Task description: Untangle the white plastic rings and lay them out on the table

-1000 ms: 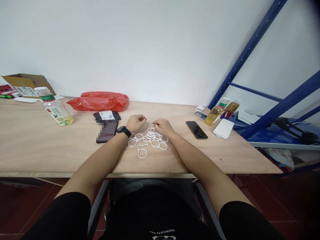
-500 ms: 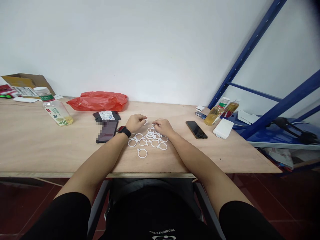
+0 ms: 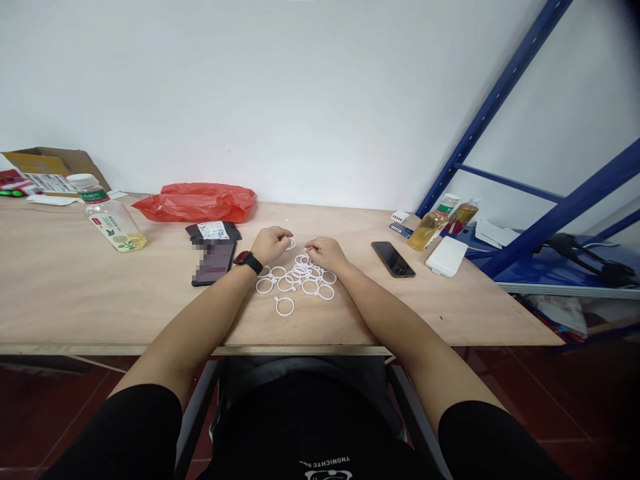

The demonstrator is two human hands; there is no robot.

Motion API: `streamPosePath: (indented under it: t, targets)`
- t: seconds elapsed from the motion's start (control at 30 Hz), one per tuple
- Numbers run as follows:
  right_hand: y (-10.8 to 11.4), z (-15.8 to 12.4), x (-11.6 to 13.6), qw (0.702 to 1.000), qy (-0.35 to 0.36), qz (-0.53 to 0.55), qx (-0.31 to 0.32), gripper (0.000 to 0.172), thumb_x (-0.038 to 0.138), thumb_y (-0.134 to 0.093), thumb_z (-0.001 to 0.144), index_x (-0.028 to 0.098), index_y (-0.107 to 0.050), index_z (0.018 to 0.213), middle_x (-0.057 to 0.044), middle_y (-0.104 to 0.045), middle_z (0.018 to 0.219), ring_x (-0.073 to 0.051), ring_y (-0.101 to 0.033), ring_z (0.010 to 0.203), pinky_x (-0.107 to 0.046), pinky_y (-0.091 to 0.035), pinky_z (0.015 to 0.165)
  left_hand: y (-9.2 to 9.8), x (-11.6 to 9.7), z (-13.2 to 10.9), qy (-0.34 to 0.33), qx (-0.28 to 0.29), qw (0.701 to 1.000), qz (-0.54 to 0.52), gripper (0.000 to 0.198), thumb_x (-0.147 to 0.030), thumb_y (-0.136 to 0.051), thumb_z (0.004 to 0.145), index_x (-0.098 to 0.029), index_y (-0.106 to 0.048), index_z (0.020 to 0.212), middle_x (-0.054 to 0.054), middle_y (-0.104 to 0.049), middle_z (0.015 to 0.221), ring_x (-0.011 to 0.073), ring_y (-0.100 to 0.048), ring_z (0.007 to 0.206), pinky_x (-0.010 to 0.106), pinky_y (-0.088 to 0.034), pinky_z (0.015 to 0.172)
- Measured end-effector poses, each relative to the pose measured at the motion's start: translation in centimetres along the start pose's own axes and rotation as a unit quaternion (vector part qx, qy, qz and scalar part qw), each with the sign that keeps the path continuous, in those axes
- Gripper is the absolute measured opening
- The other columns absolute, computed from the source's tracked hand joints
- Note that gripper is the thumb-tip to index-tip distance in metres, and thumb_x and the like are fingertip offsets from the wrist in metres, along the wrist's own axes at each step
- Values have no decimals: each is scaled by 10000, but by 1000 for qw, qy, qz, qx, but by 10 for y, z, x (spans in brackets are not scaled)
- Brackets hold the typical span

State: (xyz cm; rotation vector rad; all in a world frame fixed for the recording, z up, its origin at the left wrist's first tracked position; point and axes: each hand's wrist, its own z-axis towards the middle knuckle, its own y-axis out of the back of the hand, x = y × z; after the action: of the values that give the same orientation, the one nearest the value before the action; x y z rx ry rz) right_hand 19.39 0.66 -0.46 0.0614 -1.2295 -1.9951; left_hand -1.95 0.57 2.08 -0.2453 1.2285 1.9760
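Several white plastic rings (image 3: 299,279) lie in a loose pile on the wooden table (image 3: 75,287), with one ring (image 3: 285,306) apart at the near side. My left hand (image 3: 271,245), with a black watch on the wrist, rests curled at the pile's far left and pinches a white ring (image 3: 291,243) at its fingertips. My right hand (image 3: 324,253) is curled at the pile's far right, its fingertips pressed together on a ring at the top of the pile.
A black pouch (image 3: 214,252) and a red plastic bag (image 3: 198,202) lie to the left, with a bottle (image 3: 110,221) and a cardboard box (image 3: 50,165) further left. A black phone (image 3: 393,259), a white power bank (image 3: 447,257), two bottles (image 3: 434,223) and blue shelving (image 3: 545,220) stand to the right.
My left hand has lifted slightly, bringing the pinched ring a little higher. My right hand has barely moved.
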Motion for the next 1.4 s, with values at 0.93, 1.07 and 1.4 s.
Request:
streamPosePath:
  t: [0.93, 1.07, 1.4]
  targets:
    - [6, 2, -31, 956, -206, 179, -108, 386, 252, -470, 775, 184, -754, 1028, 3, -695, 698, -150, -612, 607, -276, -531, 679, -9, 25, 1, 84, -19, 996, 14, 369, -255, -567, 791, -140, -736, 1098, 75, -747, 919, 202, -664, 826, 301, -511, 824]
    - [8, 3, -36, 940, -234, 204, -139, 378, 267, -474, 751, 175, -755, 988, 5, -673, 668, -144, -582, 583, -261, -514, 628, -10, 29, 2, 99, -17, 995, -2, 289, -240, -589, 795, -149, -745, 1021, 77, -744, 936, 191, -656, 800, 292, -509, 807]
    - [-6, 8, -52, 931, -268, 222, -106, 387, 293, -522, 834, 163, -681, 1161, -61, -754, 971, -164, -681, 796, -308, -552, 781, -14, 38, 3, 107, -24, 992, 61, 245, -321, -627, 783, -168, -754, 926, 71, -691, 831, 184, -623, 740, 294, -501, 760]
